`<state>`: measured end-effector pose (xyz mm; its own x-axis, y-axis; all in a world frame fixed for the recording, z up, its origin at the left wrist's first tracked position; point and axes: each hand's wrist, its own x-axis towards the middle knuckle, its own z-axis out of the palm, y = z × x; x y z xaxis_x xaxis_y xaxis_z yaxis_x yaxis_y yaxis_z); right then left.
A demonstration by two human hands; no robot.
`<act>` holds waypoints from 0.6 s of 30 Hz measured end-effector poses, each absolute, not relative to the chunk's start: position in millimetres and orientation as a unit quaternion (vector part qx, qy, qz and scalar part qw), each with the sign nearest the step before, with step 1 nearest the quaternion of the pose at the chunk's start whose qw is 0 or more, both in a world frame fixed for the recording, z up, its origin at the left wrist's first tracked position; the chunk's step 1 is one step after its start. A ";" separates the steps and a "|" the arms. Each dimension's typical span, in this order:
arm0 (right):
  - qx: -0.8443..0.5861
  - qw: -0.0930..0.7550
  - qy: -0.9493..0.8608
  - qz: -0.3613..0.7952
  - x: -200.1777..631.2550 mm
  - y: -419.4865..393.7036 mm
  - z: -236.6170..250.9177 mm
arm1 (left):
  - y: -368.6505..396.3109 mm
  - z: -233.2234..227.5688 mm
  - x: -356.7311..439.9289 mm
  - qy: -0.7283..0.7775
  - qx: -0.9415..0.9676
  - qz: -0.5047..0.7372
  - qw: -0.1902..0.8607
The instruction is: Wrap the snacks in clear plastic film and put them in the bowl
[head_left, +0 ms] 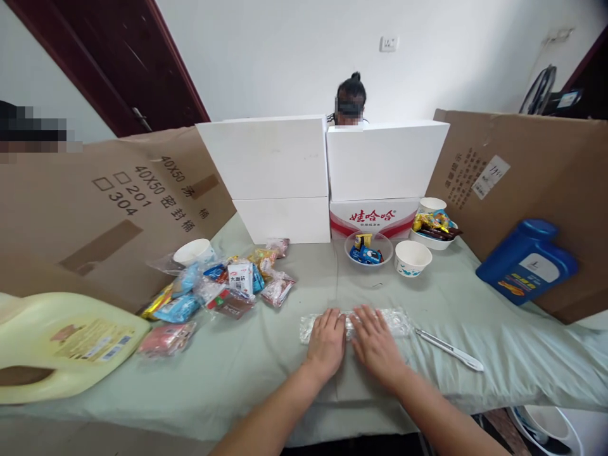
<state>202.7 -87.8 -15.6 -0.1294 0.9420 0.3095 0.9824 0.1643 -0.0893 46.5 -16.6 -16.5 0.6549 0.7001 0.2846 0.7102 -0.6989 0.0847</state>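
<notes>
Nearest the camera, the left hand [327,341] and the right hand [377,342] lie palm down, side by side and almost touching, with fingers stretched flat on a clear plastic packet [399,322]; neither hand is closed around it, both simply press on top. The packet lies on the pale green tablecloth [266,367] near the table's front edge, its long axis running left to right across the view, one end poking out past each hand (what is inside is too blurred to tell). Just right of it, a slim white-handled knife [450,350] lies apart from the packet, angled from upper left to lower right. At far left a big pale yellow jug [61,345] lies on its side. Further back on the left sits a loose pile of snack packets [223,288] with a white paper cup [194,251] behind it. Further right stand a glass bowl [368,248] holding wrapped sweets, an empty paper cup [413,258], and a white bowl of snacks [434,231]. A blue jug [527,261] leans against the cardboard panel [532,171] at right. White foam boxes [323,164] close the back.
</notes>
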 end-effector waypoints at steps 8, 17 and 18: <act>-0.722 0.045 -0.686 0.076 239.3 -86.2 -29.7 | -9.2 -31.7 40.6 -0.403 -0.913 -0.026 -0.061; -0.666 0.114 -0.730 -0.099 243.0 -186.6 -63.7 | 11.4 -20.7 19.2 -0.294 -0.951 -0.087 -0.041; -0.660 0.124 -0.732 -0.118 240.0 -197.3 -64.7 | 12.7 -17.0 19.5 -0.312 -0.944 -0.100 -0.030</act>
